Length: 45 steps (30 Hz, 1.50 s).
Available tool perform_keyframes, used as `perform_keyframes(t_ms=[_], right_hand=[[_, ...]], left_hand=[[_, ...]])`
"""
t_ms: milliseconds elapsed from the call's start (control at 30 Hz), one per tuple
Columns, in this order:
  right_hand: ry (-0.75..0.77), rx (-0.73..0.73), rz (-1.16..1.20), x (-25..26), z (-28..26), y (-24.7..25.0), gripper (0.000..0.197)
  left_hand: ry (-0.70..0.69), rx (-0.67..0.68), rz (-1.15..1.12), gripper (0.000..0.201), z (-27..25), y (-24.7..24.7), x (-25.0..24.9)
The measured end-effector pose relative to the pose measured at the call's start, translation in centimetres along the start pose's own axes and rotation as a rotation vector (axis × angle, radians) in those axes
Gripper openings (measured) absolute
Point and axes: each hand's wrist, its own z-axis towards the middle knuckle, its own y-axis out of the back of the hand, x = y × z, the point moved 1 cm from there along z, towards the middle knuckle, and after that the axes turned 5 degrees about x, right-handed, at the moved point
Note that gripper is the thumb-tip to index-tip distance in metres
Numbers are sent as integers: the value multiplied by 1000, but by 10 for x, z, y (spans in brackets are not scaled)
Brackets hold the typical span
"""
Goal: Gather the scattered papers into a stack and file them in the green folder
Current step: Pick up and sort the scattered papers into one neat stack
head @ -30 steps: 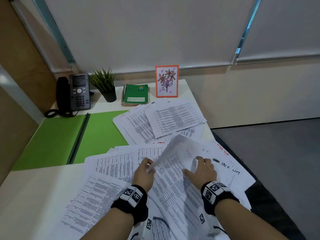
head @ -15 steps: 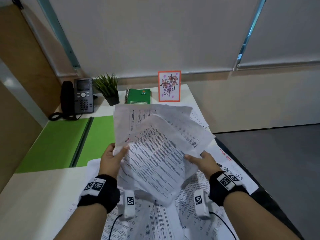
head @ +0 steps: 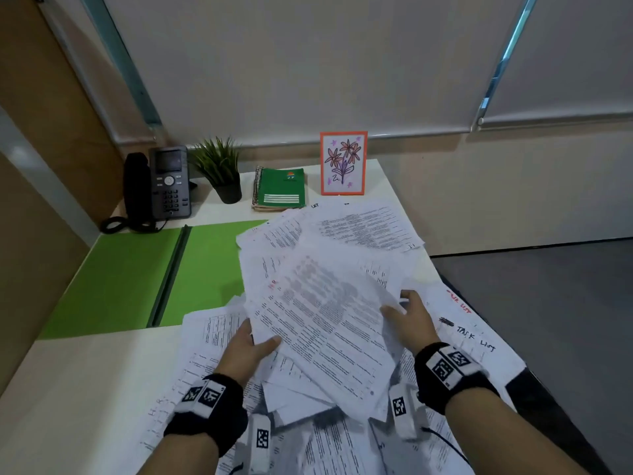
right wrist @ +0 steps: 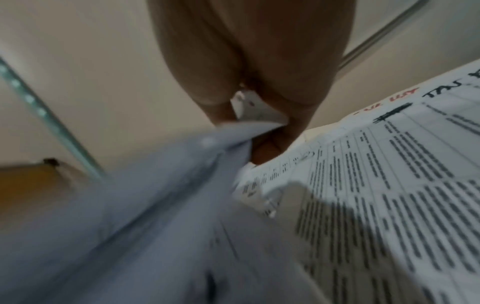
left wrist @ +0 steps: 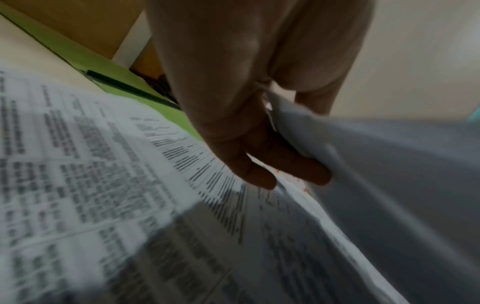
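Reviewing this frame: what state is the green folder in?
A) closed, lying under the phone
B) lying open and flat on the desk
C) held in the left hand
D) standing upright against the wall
B: the green folder lies open and flat on the desk, its spine showing.

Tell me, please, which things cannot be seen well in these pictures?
- Printed text on the held bundle of white printed papers: motion-blurred in every view.
- Left hand fingers: under the bundle in the head view.
- Flat open green folder: right part covered by loose sheets.
- Black desk phone labels: too small.
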Motion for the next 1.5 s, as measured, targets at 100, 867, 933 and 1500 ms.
perform_keyframes(t_ms=[100, 867, 933, 1500], right_hand=[[-44, -152, -72, -14, -2, -12, 21], [-294, 23, -304, -42, -39, -71, 25], [-301, 75, -345, -41, -39, -71, 32], [-37, -8, 14, -10, -4, -63, 80]], left_hand=[[79, 20, 54, 64, 0, 6, 19], [181, -39, 108, 64, 8, 32, 38], [147, -43, 118, 54, 9, 32, 32], [-75, 24, 212, 51, 17, 14, -10]])
